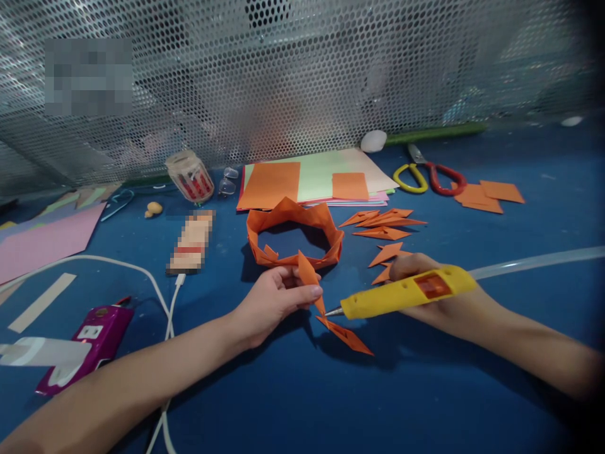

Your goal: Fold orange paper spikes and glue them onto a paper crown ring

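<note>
My left hand [276, 297] pinches a folded orange paper piece [309, 277] just in front of an orange paper ring [293, 236] standing on the blue table [302, 391]. My right hand [439, 296] is wrapped round a yellow glue gun [406, 291], its metal tip pointing left and almost touching the lower end of the held piece. Another pointed orange piece [347, 336] lies flat on the table just below the tip. A clear glue stick [539, 260] sticks out of the gun's back to the right.
Several folded orange points [385, 227] lie right of the ring. Stacked coloured paper sheets [314, 180] and red-and-yellow scissors [430, 175] sit behind, before a perforated metal screen [302, 75]. A white cable [165, 302], a purple device [87, 343] and pink paper [42, 239] are at the left.
</note>
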The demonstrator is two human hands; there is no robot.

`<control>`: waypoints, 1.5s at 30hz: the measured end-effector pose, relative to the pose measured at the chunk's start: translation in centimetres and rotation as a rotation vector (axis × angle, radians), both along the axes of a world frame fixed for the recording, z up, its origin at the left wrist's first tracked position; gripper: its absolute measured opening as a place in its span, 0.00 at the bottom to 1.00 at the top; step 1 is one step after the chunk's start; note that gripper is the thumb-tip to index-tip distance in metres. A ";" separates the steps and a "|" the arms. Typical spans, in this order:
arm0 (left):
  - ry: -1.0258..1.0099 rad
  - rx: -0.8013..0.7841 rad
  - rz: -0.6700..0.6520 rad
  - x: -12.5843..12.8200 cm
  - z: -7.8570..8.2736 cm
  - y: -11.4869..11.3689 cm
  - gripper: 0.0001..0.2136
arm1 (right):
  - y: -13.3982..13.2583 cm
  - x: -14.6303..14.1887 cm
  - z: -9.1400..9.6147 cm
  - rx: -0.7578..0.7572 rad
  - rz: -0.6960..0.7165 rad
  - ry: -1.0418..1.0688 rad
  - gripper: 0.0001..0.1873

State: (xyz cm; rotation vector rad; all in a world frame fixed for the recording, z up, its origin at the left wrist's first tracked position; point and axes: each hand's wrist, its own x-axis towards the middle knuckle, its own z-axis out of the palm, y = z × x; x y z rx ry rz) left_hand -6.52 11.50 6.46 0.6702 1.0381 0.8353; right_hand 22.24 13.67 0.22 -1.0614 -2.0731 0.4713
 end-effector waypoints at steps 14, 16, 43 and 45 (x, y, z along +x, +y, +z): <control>0.000 -0.004 -0.005 0.0 0.0 0.0 0.23 | 0.1 0.3 -0.6 -0.017 0.038 0.000 0.21; 0.001 -0.003 -0.009 -0.1 0.0 0.0 0.24 | 0.1 0.3 -0.6 -0.011 0.039 0.001 0.19; -0.025 0.045 -0.056 -0.2 -0.3 0.0 0.23 | 0.4 0.0 -0.2 -0.097 0.002 0.010 0.23; -0.026 0.052 -0.068 -0.2 -0.3 0.0 0.23 | 0.3 -0.2 0.2 -0.111 0.001 0.019 0.23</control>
